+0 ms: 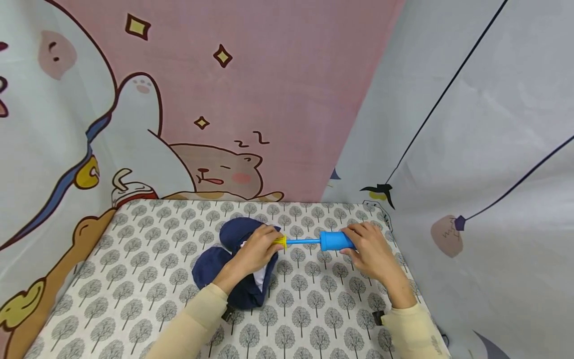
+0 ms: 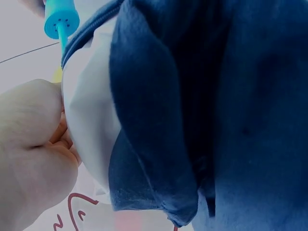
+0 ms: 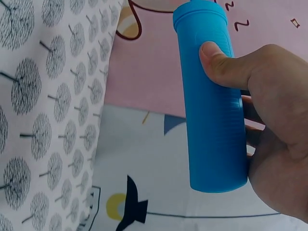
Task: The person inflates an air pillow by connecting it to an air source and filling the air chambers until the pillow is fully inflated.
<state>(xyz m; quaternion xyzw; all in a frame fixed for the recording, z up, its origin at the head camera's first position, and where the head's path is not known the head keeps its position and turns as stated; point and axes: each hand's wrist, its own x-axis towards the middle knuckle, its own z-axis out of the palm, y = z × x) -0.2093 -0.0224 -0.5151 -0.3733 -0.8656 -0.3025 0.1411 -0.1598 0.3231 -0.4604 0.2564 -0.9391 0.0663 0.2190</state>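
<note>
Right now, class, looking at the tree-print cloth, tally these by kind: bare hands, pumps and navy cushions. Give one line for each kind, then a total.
Left hand and right hand: 2
Blue pump, with its yellow end piece counted as part of it: 1
Navy cushion: 1
Total: 4

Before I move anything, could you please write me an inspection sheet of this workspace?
Surface: light tree-print cover.
Job's things: hand pump, blue barrel with its rod drawn out; navy cushion, white lining showing.
Clutter: nothing seen.
Hands: left hand grips the pump's yellow end, over the cushion; right hand holds the barrel.
Cables: none certain; a small dark loop beside the right sleeve is unclear.
Surroundings: cartoon-print backdrop behind and at both sides.
</note>
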